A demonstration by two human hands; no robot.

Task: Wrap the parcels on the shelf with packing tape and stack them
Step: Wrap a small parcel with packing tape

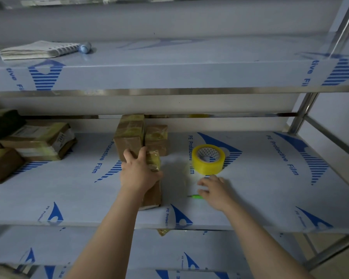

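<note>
Brown parcel (152, 195) under left hand (138, 174), tape (208, 159) nearby

We see a shiny metal shelf (230, 198) under matt printed film — brown cardboard parcels (129, 135) glossy with tape.

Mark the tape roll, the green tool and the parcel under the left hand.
tape roll (208, 168), head view, yellow outer wall
green tool (194, 196), head view, its shaft
parcel (152, 196), head view, brown near end
</note>
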